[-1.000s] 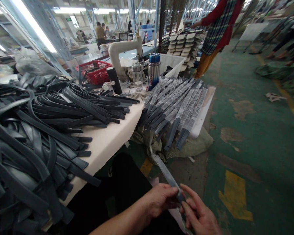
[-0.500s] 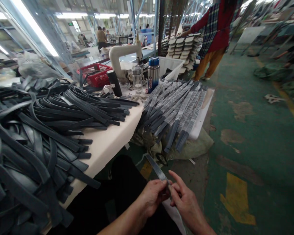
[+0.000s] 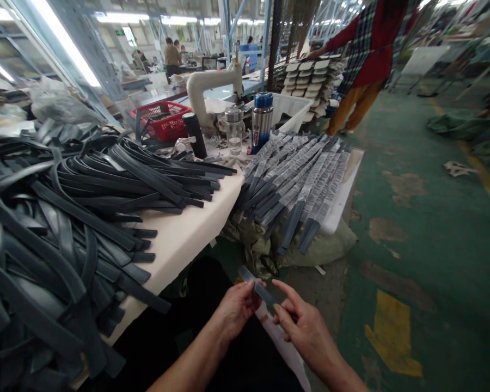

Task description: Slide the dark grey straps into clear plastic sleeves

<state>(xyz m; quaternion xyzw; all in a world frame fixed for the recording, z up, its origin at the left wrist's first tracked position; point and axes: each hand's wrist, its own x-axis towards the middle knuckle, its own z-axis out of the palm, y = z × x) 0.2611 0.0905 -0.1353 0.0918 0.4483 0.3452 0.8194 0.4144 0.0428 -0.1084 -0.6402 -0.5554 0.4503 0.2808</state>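
A dark grey flat strap (image 3: 265, 295) is held over my lap between both hands. My left hand (image 3: 239, 307) pinches it near its far end, thumb on top. My right hand (image 3: 304, 326) grips the nearer end between thumb and curled fingers, its index finger stretched out along the strap. What lies inside the right palm is hidden. Beneath the hands a white cloth (image 3: 285, 345) hangs over my dark-clothed leg. To the left, a large heap of similar dark straps (image 3: 147, 179) covers much of the pale tabletop (image 3: 188, 231), several ends poking past its edge.
Film-wrapped strap bundles (image 3: 298, 174) lie ahead on a white board (image 3: 343, 201) above a sack (image 3: 330, 242). Behind stand a steel-blue flask (image 3: 262, 124), a glass bottle (image 3: 234, 130), a red basket (image 3: 167, 122) and a sewing machine (image 3: 196, 98). A person (image 3: 363, 65) stands at the right.
My left hand has slid left and upward along the strap, away from my right hand. The thin pale strand at the strap's far end no longer shows.
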